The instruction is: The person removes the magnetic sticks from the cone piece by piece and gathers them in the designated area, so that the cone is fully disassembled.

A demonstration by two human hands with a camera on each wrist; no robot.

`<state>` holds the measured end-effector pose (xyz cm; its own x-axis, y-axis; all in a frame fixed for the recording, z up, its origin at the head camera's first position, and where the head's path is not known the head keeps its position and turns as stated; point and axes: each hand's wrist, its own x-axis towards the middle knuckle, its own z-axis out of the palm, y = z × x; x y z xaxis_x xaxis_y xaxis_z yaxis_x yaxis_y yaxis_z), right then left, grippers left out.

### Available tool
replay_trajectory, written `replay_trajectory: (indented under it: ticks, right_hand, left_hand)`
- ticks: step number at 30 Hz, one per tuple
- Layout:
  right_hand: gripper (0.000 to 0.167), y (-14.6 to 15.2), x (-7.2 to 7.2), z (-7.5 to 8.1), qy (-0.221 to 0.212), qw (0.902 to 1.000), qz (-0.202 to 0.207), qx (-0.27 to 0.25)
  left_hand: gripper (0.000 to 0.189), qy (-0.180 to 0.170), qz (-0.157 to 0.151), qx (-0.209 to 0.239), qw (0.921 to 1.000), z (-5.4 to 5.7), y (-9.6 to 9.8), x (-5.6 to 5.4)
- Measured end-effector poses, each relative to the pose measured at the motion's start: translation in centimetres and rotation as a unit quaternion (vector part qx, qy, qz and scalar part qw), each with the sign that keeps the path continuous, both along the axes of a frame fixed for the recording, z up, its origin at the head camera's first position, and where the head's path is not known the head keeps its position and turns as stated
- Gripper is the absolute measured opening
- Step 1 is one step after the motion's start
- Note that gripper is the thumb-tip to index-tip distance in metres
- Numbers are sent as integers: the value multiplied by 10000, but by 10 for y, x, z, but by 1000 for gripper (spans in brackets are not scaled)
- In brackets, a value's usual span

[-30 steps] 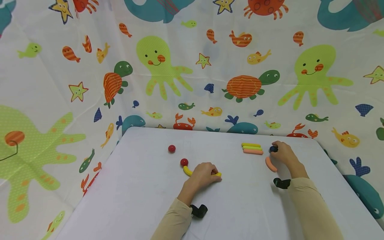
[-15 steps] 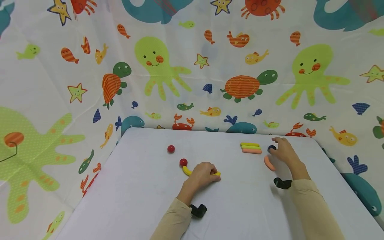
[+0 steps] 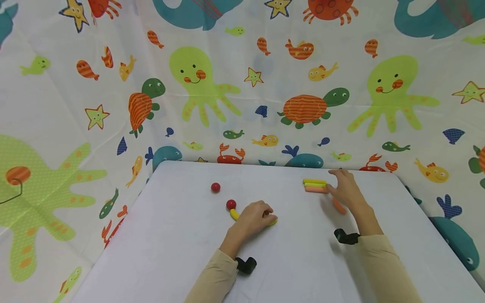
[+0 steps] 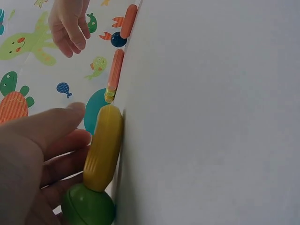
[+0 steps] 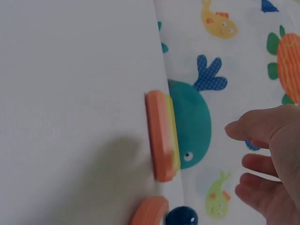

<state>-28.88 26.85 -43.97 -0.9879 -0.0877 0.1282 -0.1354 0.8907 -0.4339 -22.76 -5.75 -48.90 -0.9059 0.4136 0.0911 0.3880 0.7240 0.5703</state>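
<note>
My left hand (image 3: 251, 219) is low over the table, with yellow showing on both sides of it: a curved yellow piece (image 3: 234, 214) and a yellow end at the right. In the left wrist view its thumb stands off a ridged yellow stick (image 4: 103, 147), whose near end meets a green ball (image 4: 88, 205); the other fingers lie behind them. My right hand (image 3: 347, 191), holding nothing, hovers with spread fingers by the right end of the stacked sticks. A dark blue ball (image 5: 182, 216) sits beside a curved orange stick (image 5: 150, 212); the head view hides the ball.
Side by side lie a yellow stick (image 3: 313, 181), a lime stick (image 3: 314, 185) and an orange stick (image 3: 314, 190). One red ball (image 3: 231, 204) borders the curved yellow piece; another red ball (image 3: 215, 187) lies farther back. A patterned cloth (image 3: 227, 139) hangs behind the white table (image 3: 170, 235).
The right hand has let go of the dark blue ball and moved left toward the stacked sticks. The left hand's fingers have loosened from the yellow piece and lifted slightly.
</note>
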Motion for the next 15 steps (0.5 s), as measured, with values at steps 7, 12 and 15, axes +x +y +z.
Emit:
replay_trajectory:
  ticks: [7,12,15]
  right_hand:
    - [56,-29,16,5,98,9989,328,-314]
    - [53,-47,27,2,305,9976,535,-303]
    - [50,-56,31,-4,518,9958,711,-260]
  left_hand:
    - [32,-27,92,-135,9999,15,-14,3]
    - [34,217,76,-278,9994,21,-31,4]
    - [34,261,121,-368,9989,23,-38,6]
